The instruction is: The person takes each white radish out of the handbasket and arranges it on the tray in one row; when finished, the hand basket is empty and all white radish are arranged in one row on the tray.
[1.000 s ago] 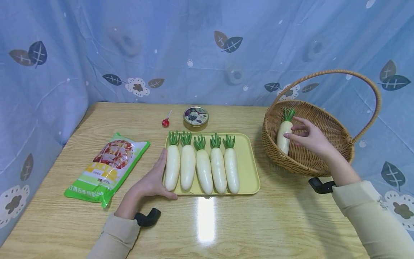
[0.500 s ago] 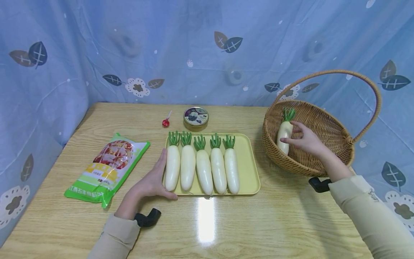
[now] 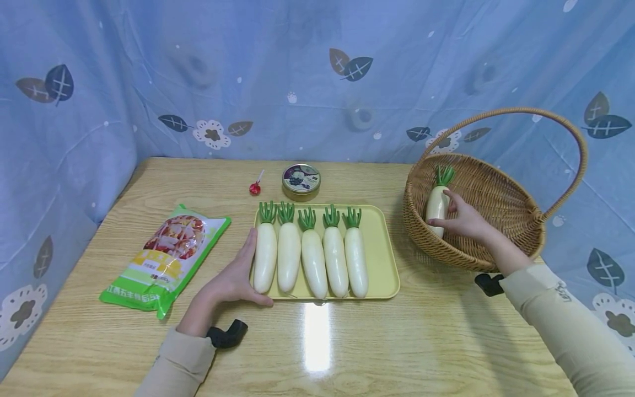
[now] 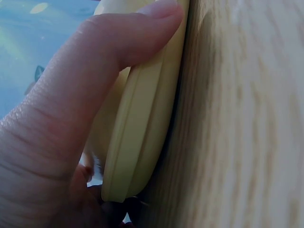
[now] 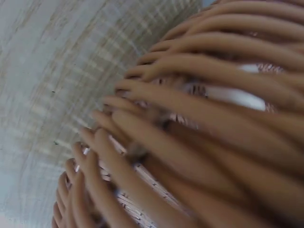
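Note:
Several white radishes point(image 3: 312, 264) with green tops lie side by side on a yellow tray point(image 3: 382, 248). At the tray's front left corner, my left hand point(image 3: 231, 282) holds the edge, fingers along the left side and thumb on the front. The left wrist view shows that thumb bent over the tray's rim point(image 4: 137, 123). Another white radish point(image 3: 437, 204) leans inside a wicker basket point(image 3: 491, 182) at the right. Around its body is my right hand point(image 3: 466, 218), thumb at the lower part and fingers at the right side. Wickerwork point(image 5: 190, 128) hides this hand in the right wrist view.
A green and white food bag point(image 3: 166, 256) lies left of the tray. Behind the tray are a red lollipop point(image 3: 255, 188) and a round tin point(image 3: 301, 181). The basket's tall handle point(image 3: 526, 110) arches over its opening. A blue curtain point(image 3: 297, 82) backs the table.
My right hand has moved left and slightly down, and its fingers have come in round the radish in the basket. The left hand and the tray have stayed put.

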A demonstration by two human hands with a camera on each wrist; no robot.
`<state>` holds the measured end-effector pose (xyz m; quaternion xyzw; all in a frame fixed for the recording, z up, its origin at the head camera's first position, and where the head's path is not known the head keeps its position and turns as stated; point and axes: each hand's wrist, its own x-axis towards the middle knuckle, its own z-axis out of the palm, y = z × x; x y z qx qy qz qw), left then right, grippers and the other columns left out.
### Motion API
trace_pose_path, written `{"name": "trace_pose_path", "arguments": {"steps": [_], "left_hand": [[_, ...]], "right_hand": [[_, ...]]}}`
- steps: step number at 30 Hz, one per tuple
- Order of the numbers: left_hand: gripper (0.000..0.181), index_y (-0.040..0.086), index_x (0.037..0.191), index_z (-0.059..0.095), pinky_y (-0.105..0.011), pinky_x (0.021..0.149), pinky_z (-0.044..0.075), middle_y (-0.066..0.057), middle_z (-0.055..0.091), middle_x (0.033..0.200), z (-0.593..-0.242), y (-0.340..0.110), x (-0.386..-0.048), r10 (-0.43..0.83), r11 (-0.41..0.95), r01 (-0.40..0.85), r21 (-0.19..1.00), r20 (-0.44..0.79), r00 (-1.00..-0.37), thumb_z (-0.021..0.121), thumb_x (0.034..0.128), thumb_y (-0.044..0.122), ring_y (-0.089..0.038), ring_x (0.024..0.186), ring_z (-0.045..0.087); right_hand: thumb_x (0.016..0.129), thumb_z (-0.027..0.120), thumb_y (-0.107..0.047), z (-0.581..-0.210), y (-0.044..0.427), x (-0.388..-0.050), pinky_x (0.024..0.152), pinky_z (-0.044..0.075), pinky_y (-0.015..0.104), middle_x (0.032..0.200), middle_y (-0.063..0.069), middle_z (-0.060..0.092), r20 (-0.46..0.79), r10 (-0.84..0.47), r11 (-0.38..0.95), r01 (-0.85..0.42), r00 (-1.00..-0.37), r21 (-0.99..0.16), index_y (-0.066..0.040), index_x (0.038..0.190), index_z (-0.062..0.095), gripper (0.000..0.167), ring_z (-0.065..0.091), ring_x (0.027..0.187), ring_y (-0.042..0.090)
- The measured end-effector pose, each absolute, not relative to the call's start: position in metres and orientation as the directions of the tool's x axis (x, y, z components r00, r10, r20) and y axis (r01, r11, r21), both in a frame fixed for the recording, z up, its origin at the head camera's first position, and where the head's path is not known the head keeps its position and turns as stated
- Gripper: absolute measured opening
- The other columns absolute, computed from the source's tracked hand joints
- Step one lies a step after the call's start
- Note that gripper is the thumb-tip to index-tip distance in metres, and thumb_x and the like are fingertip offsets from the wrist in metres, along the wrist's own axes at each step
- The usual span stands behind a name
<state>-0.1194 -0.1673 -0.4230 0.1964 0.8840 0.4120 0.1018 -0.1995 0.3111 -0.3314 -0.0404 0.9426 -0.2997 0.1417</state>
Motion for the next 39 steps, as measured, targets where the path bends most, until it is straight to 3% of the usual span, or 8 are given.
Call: {"name": "trace_pose_path", "arguments": {"steps": [4,11,18,39], "left_hand": [[0.15,0.0,0.142,-0.017,-0.051,0.108,0.008,-0.021,-0.015,0.149,-0.424,-0.168,-0.12,0.43,0.589,0.263,0.764,-0.021,-0.902,0.089,0.0439,0.041,-0.035,0.136,-0.005],[0.15,0.001,0.142,-0.017,-0.051,0.108,0.008,-0.019,-0.016,0.149,-0.422,-0.168,-0.119,0.427,0.591,0.249,0.767,-0.036,-0.904,0.089,0.0437,0.041,-0.034,0.136,-0.006],[0.149,0.0,0.142,-0.015,-0.056,0.106,0.009,-0.025,-0.013,0.148,-0.426,-0.168,-0.119,0.44,0.557,0.293,0.777,0.023,-0.898,0.089,0.0443,0.039,-0.039,0.135,-0.004],[0.149,0.0,0.142,-0.017,-0.053,0.108,0.007,-0.021,-0.015,0.149,-0.424,-0.168,-0.119,0.432,0.583,0.257,0.771,-0.026,-0.901,0.089,0.0458,0.043,-0.036,0.136,-0.006]], "right_hand": [[0.087,0.062,-0.027,-0.334,0.31,-0.201,0.067,0.053,0.045,0.125,0.043,0.024,-0.287,-0.174,0.768,0.052,-0.942,-0.638,-0.004,0.144,-0.015,0.098,0.054,0.092,0.045],[0.089,0.058,-0.01,-0.342,0.31,-0.203,0.062,0.055,0.043,0.13,0.049,0.008,-0.329,-0.223,0.681,0.095,-0.918,-0.726,-0.014,0.14,-0.029,0.1,0.044,0.103,0.058],[0.086,0.057,0.002,-0.345,0.31,-0.202,0.061,0.055,0.043,0.126,0.049,0.013,-0.327,-0.228,0.67,0.096,-0.917,-0.736,-0.015,0.14,-0.028,0.102,0.045,0.1,0.058],[0.086,0.057,0.002,-0.336,0.313,-0.199,0.062,0.054,0.044,0.12,0.051,0.023,-0.315,-0.225,0.596,0.126,-0.922,-0.793,-0.015,0.139,-0.028,0.102,0.055,0.092,0.046]]}}
